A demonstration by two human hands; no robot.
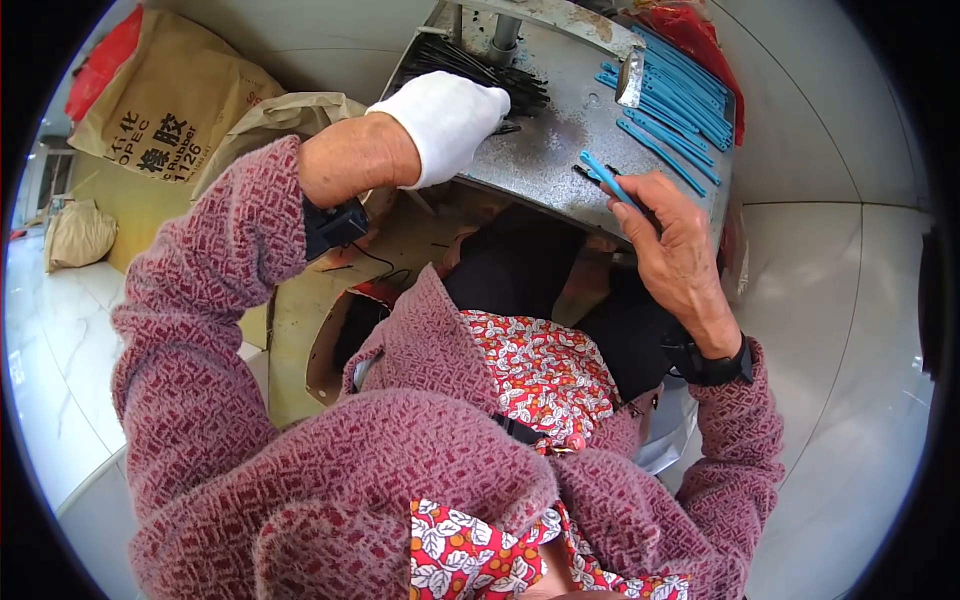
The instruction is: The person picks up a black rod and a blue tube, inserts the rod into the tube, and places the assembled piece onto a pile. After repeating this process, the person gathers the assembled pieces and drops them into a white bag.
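Note:
My left hand, in a white glove, is closed at the near edge of a pile of thin black strips on the metal worktop. Its fingertips are mostly hidden, so I cannot make out what they pinch. My bare right hand grips a slim light-blue plastic strip between thumb and fingers, its tip pointing up and left over the worktop's near edge. Small black pieces show beside that tip; whether they are held is unclear. Many similar blue strips lie at the right of the worktop.
A metal post and a curved metal arm rise at the worktop's far side. Red plastic lies behind the blue strips. Brown sacks stand at the left. An open carton is below the worktop.

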